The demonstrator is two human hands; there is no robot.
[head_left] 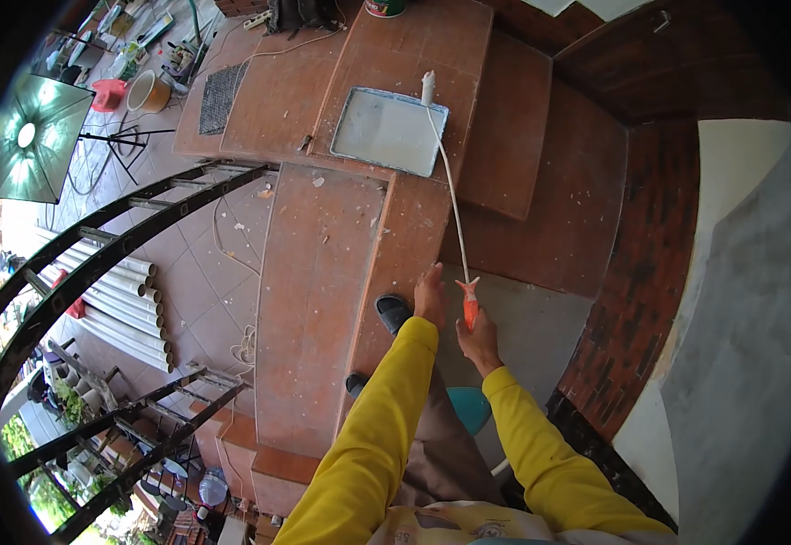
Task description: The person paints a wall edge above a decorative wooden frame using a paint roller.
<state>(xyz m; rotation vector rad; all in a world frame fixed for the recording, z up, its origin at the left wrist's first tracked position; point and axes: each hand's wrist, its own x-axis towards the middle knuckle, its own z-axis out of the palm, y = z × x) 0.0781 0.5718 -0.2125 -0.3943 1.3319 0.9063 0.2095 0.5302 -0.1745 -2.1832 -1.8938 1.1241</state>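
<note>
My right hand (479,340) is closed around the orange handle (471,304) of a paint roller. The roller's long pale rod (454,200) runs up to its white head (428,88), which rests at the upper right edge of a blue-rimmed tray (334,136) holding whitish liquid. Just left of the handle is my left hand (430,292), its fingers extended and apart, with nothing in it. The tray lies on a reddish-brown tiled ledge.
Black ladder parts (109,232) stretch across the left side. White pipes (127,309) lie on the floor there, near a lit lamp (27,136) on a stand. Tiled steps (504,136) rise beside the tray, and a teal object (469,409) is below my right hand.
</note>
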